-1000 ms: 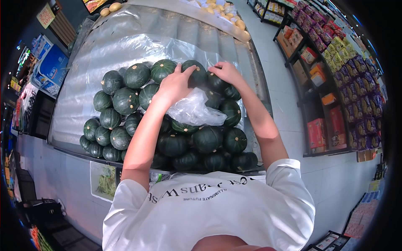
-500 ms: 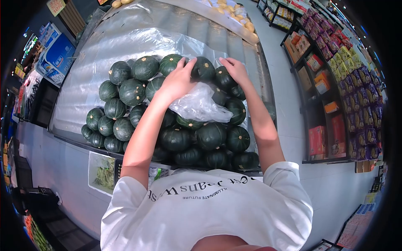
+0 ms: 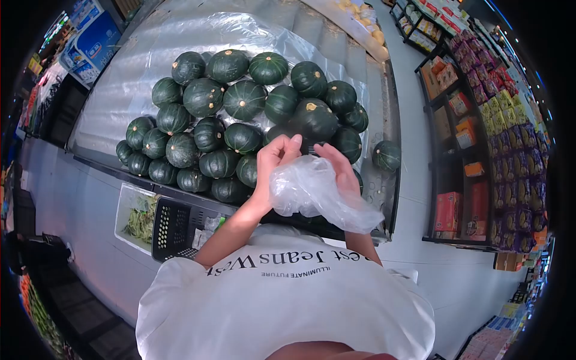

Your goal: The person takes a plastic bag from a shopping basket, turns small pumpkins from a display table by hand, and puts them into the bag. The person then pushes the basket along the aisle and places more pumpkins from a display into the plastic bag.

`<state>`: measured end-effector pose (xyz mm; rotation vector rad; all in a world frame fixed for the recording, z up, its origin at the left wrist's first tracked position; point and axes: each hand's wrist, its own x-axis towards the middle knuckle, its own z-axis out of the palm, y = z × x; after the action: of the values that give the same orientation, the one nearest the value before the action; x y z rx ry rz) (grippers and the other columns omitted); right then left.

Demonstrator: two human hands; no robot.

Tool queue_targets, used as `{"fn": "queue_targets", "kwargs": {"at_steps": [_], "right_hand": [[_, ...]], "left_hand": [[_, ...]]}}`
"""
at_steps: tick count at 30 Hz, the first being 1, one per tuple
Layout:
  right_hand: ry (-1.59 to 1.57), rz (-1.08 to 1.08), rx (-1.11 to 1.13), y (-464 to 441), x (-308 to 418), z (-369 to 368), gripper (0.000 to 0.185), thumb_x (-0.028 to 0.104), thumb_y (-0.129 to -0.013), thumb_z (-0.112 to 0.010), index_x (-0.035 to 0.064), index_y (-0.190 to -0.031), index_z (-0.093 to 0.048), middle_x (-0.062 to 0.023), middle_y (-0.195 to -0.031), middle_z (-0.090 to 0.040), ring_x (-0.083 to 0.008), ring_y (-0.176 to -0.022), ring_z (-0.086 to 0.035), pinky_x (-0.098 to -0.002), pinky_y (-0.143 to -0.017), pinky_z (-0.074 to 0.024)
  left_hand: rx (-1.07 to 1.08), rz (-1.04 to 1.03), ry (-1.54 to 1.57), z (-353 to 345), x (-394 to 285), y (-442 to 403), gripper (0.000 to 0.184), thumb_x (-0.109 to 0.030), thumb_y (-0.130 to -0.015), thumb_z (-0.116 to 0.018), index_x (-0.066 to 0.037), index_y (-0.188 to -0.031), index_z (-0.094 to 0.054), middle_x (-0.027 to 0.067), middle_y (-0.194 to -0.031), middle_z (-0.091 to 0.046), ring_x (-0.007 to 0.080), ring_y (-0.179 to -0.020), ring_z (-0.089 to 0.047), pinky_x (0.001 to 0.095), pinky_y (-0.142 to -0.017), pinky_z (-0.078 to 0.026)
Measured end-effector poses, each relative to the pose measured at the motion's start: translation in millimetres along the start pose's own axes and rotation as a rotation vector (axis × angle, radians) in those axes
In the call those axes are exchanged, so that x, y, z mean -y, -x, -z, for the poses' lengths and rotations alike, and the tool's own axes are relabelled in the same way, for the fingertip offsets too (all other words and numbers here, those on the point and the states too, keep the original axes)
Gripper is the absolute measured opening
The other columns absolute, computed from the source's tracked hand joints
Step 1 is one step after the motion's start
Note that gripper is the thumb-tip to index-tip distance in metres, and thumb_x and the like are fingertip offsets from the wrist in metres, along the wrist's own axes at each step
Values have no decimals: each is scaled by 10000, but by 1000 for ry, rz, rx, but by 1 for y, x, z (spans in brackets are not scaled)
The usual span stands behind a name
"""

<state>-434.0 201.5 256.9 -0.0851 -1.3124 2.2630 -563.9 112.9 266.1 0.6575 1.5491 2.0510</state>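
Note:
A crumpled clear plastic bag [image 3: 309, 186] hangs between my hands at the near edge of the squash pile. My left hand [image 3: 273, 171] is closed, its thumb pressed to the curled fingers at the bag's upper edge. Partly covered by the bag, my right hand [image 3: 342, 171] has bent fingers and also seems to grip it; the palm is hidden. Just beyond my fingertips lies a large dark green squash [image 3: 315, 119]. Several more round green squashes [image 3: 245, 101] with pale stems are heaped to the left and behind.
The squashes rest on a plastic-covered display stand [image 3: 129, 102]. A lone squash [image 3: 387, 156] lies at its right side. Below the front edge are a black basket [image 3: 171, 228] and a white box of greens [image 3: 141, 216]. Packaged goods fill a shelf [image 3: 462, 150] on the right.
Both hands have drawn back from the far squashes toward my body, bringing the plastic bag with them. The bag now lies across my right hand, and more of the pile shows.

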Motion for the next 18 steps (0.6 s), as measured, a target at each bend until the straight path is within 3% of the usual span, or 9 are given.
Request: {"fn": "queue_targets", "kwargs": {"at_steps": [1, 2, 3, 4, 7, 10, 13, 17, 18], "right_hand": [[200, -101, -47, 9, 6, -19, 778, 178, -808, -684, 15, -1429, -246, -152, -1435, -327, -240, -1320, -340, -376, -1080, -269], [261, -59, 52, 13, 2, -21, 835, 169, -772, -703, 15, -1437, -222, -151, -1425, -335, -231, -1317, -341, -368, -1076, -271], [320, -14, 150, 17, -3, -21, 892, 160, -735, -721, 15, -1444, -199, -149, -1414, -343, -222, -1313, -342, -359, -1073, -273], [379, -131, 194, 23, -4, -23, 978, 122, -682, -740, 22, -1455, -151, -143, -1399, -356, -215, -1302, -353, -353, -1064, -287], [769, 2, 66, 34, -17, -38, 743, -6, -669, -682, 19, -1351, -389, -172, -1371, -406, -248, -1243, -443, -343, -1017, -348], [808, 120, 45, 50, -29, -28, 458, -29, -641, -668, -21, -1093, -594, -172, -1228, -542, -249, -1096, -559, -318, -916, -424], [714, 77, -68, 65, -22, -23, 268, -20, -581, -624, -40, -847, -632, -136, -974, -631, -207, -861, -612, -281, -759, -458], [804, 46, -114, 77, -14, -3, 237, 28, -525, -555, -44, -748, -580, -92, -780, -593, -153, -693, -555, -245, -640, -419], [794, -4, -114, 80, -14, 3, 237, 40, -512, -541, -45, -732, -565, -89, -763, -579, -143, -685, -543, -242, -630, -412]], "left_hand": [[-22, 6, 96, -3, 8, -1, 295, -208, -929, -582, -23, -703, -543, -46, -593, -489, 15, -526, -380, 202, -454, -316], [-39, -118, -24, -4, 18, -3, 167, -165, -923, -579, -25, -835, -559, -25, -677, -507, 25, -556, -412, 205, -471, -343], [9, -14, 130, -8, 12, 3, 93, -117, -912, -577, -36, -949, -549, -9, -784, -514, 40, -571, -427, 212, -501, -375], [-36, -70, 80, -8, 26, 3, 110, -102, -907, -576, -41, -989, -536, -6, -834, -513, 43, -569, -434, 209, -506, -384], [-127, -41, 108, -4, 40, 12, 148, -87, -903, -567, -58, -1042, -528, 10, -912, -544, 36, -624, -461, 196, -533, -382], [-76, 102, 156, 3, 29, 34, 161, -86, -904, -561, -62, -1059, -524, 26, -946, -571, 37, -664, -476, 192, -552, -385], [59, 40, 111, 26, 34, 66, 147, -74, -912, -541, -44, -1055, -527, 54, -993, -592, 39, -676, -493, 185, -579, -417], [14, 135, -36, 68, 38, 117, 143, -65, -893, -555, -34, -1033, -557, 43, -988, -588, 55, -709, -514, 212, -635, -442], [-14, 136, -276, 81, 36, 126, 155, -69, -871, -576, -27, -1020, -574, 43, -981, -588, 70, -732, -531, 237, -663, -456]]}}
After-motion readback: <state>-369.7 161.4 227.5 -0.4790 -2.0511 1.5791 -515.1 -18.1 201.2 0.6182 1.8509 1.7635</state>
